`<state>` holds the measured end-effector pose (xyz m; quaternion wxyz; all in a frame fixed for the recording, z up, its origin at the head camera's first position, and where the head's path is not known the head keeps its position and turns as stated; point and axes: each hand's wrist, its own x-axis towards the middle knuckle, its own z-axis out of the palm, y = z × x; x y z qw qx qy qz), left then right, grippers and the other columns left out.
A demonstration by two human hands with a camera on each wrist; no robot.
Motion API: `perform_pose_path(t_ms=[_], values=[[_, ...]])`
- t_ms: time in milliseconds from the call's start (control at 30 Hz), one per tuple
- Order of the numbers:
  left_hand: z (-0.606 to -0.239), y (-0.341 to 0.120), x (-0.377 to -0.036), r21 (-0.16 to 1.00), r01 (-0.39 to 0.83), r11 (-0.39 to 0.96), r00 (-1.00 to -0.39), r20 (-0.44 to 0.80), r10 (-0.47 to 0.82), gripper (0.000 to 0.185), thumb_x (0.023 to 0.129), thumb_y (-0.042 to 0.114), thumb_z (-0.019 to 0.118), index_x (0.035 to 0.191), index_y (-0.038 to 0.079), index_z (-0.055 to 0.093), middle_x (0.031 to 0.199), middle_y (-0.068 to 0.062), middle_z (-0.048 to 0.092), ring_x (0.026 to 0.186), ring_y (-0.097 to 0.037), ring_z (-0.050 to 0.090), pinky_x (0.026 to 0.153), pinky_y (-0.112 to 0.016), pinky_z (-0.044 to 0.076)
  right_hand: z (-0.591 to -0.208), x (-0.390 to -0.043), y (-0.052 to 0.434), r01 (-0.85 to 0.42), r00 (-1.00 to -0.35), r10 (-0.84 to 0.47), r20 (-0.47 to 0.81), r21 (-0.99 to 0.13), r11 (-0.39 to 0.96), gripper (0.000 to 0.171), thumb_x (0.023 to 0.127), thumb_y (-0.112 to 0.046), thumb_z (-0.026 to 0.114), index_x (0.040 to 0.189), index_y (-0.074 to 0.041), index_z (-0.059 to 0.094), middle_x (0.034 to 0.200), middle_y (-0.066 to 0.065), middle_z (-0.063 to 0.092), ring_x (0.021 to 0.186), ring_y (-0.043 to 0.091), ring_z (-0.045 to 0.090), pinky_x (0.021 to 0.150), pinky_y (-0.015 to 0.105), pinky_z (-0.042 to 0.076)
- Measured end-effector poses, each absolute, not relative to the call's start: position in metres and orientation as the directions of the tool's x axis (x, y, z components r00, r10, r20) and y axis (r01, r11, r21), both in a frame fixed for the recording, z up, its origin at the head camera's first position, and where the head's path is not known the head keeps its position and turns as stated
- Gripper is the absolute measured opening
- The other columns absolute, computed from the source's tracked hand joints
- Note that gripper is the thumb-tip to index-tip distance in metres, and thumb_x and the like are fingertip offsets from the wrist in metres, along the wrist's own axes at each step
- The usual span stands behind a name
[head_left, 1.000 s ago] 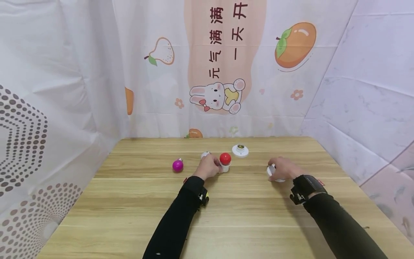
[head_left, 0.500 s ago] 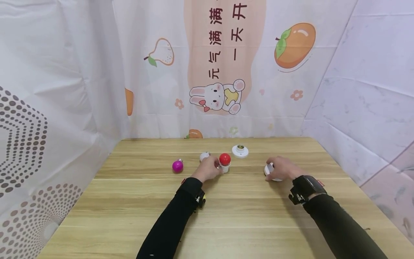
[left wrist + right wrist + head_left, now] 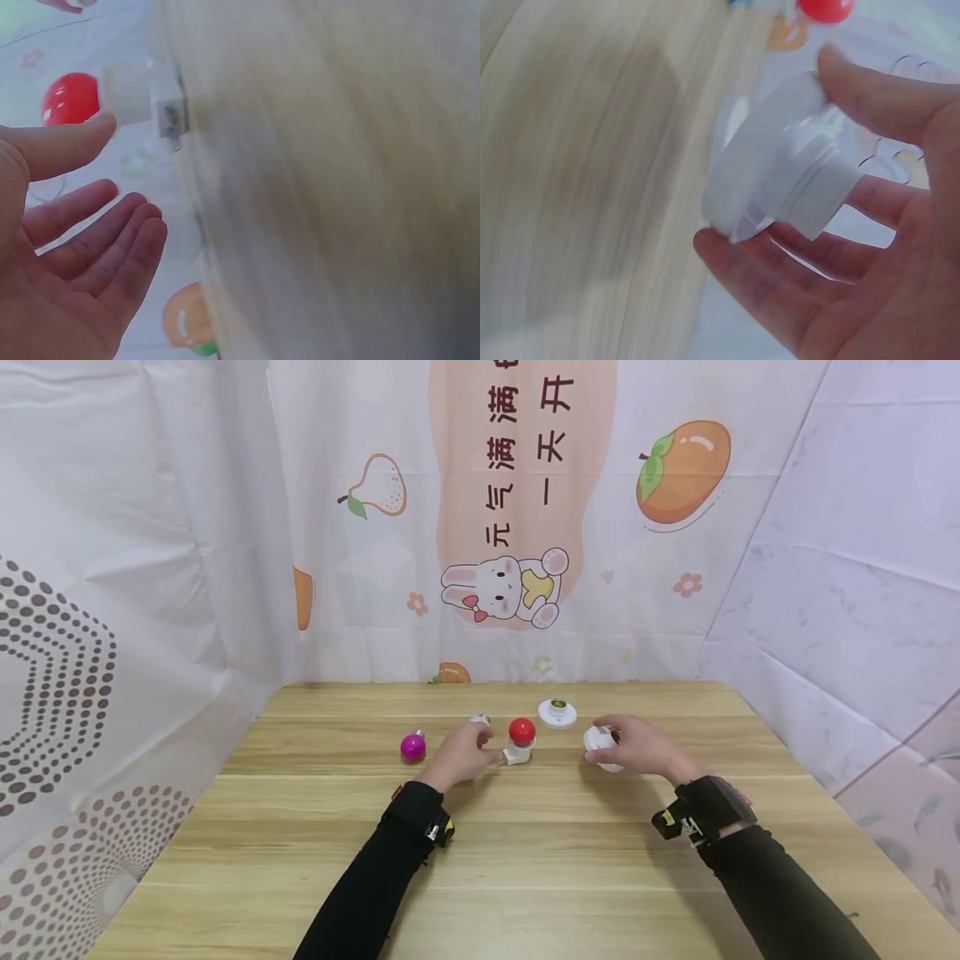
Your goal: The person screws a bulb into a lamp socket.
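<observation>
My right hand (image 3: 637,747) holds a white round lamp holder (image 3: 761,161) by its rim, between thumb and fingers, tilted and raised off the table. To the left, a red bulb (image 3: 522,732) sits upright in a white plug-type lamp socket (image 3: 517,754) with metal prongs at its side. My left hand (image 3: 459,758) is just left of that socket, its fingers loosely spread and nothing in its grasp; the left wrist view shows the thumb near the red bulb. A white bulb (image 3: 481,720) is mostly hidden behind the left hand.
A purple bulb (image 3: 413,747) lies on the wooden table (image 3: 525,868), left of the left hand. Farther back stands a second round white lamp holder (image 3: 557,715), socket up. A printed curtain (image 3: 360,568) hangs along the table's back edge.
My right hand has lifted the round lamp holder and brought it left. My left hand has let go of the red bulb's socket and drawn back left; the socket has turned, showing its prongs.
</observation>
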<state>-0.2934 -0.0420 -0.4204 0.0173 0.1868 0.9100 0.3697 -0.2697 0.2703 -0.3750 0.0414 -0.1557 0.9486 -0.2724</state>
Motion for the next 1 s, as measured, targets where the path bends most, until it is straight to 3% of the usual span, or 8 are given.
perform_pose_path(t_ms=[267,400,567,800,1000], values=[[-0.402,-0.047,-0.278,0.739,0.403,0.540,-0.891,0.180,0.418,0.063,0.089,0.024,0.081,0.144,0.008,0.054,0.138,-0.012,0.057,0.123,-0.033,0.057,0.103,-0.048,0.049,-0.372,-0.258,0.245,-0.218,-0.948,-0.318,0.012,-0.752,0.622,0.069,0.090,-0.040,0.077,0.143,-0.002,0.054,0.126,0.018,0.062,0.108,0.029,0.060,0.083,0.034,0.057],[-0.398,-0.041,-0.269,0.765,0.471,0.439,-0.840,0.236,0.489,0.083,0.083,0.030,0.086,0.153,0.014,0.044,0.143,-0.012,0.050,0.126,-0.035,0.054,0.104,-0.051,0.049,-0.372,-0.253,0.235,-0.173,-0.938,-0.346,-0.017,-0.843,0.510,0.070,0.092,-0.040,0.075,0.147,-0.004,0.050,0.130,0.020,0.057,0.112,0.031,0.058,0.086,0.037,0.059],[-0.394,-0.032,-0.258,0.747,0.560,0.360,-0.776,0.320,0.543,0.096,0.077,0.032,0.091,0.156,0.021,0.037,0.152,-0.006,0.041,0.133,-0.032,0.049,0.106,-0.045,0.048,-0.371,-0.249,0.219,-0.127,-0.915,-0.402,-0.038,-0.918,0.375,0.068,0.095,-0.040,0.072,0.149,-0.007,0.047,0.142,0.021,0.051,0.121,0.035,0.056,0.090,0.039,0.058],[-0.394,-0.025,-0.251,0.708,0.643,0.292,-0.721,0.430,0.543,0.097,0.075,0.033,0.092,0.154,0.023,0.036,0.151,-0.001,0.039,0.134,-0.026,0.047,0.107,-0.045,0.047,-0.371,-0.246,0.201,-0.071,-0.873,-0.487,-0.026,-0.981,0.179,0.061,0.101,-0.034,0.063,0.148,0.001,0.042,0.147,0.022,0.046,0.132,0.044,0.047,0.093,0.043,0.057],[-0.396,-0.022,-0.251,0.685,0.700,0.202,-0.663,0.518,0.540,0.084,0.076,0.020,0.092,0.145,0.011,0.044,0.142,-0.007,0.047,0.127,-0.018,0.047,0.106,-0.047,0.047,-0.371,-0.244,0.193,-0.031,-0.845,-0.534,-0.023,-0.995,0.091,0.059,0.105,-0.030,0.057,0.148,0.007,0.040,0.149,0.029,0.042,0.136,0.046,0.041,0.094,0.044,0.056]])
